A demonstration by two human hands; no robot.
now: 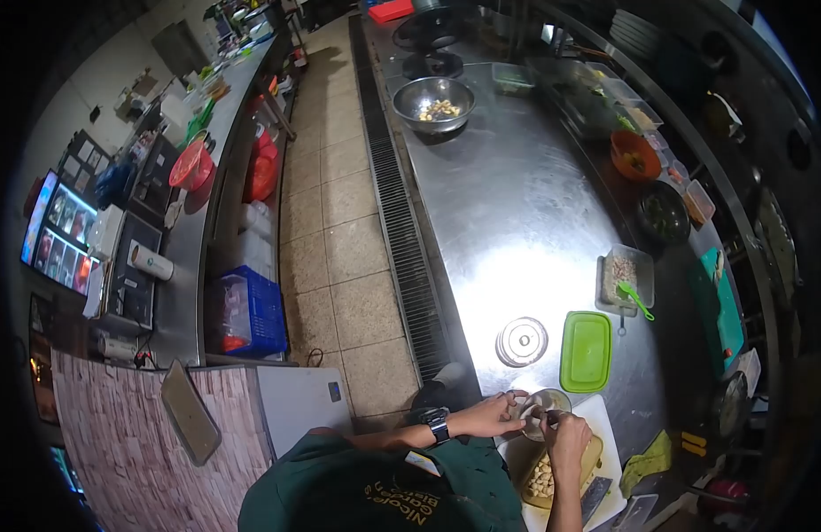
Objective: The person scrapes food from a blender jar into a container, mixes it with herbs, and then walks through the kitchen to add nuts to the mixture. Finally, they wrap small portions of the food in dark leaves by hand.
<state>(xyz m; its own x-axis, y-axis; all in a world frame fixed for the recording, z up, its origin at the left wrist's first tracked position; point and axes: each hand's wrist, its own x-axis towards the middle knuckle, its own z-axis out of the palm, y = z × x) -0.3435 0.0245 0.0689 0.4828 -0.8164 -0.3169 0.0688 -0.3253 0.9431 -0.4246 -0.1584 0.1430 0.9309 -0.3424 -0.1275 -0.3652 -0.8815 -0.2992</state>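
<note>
My left hand (488, 417), with a black watch at the wrist, grips the near rim of a small clear bowl (556, 400). Over the bowl's right side, my right hand (569, 438) is closed, fingers pointing down into it; what it holds is too small to make out. Under my right forearm, a yellowish container (527, 498) holds chopped pale pieces (540, 481). The container rests on a white cutting board (610, 436), with a knife (595, 497) lying to its right. Just beyond the bowl are a green lid (587, 351) and a round metal lid (522, 341).
A tub with a green spoon (634, 299) stands ahead on the right. Farther up the steel table (517, 195) is a metal bowl (434, 104) with pale pieces inside. A yellow-green cloth (648, 460) lies right of the board. Food containers line the right side.
</note>
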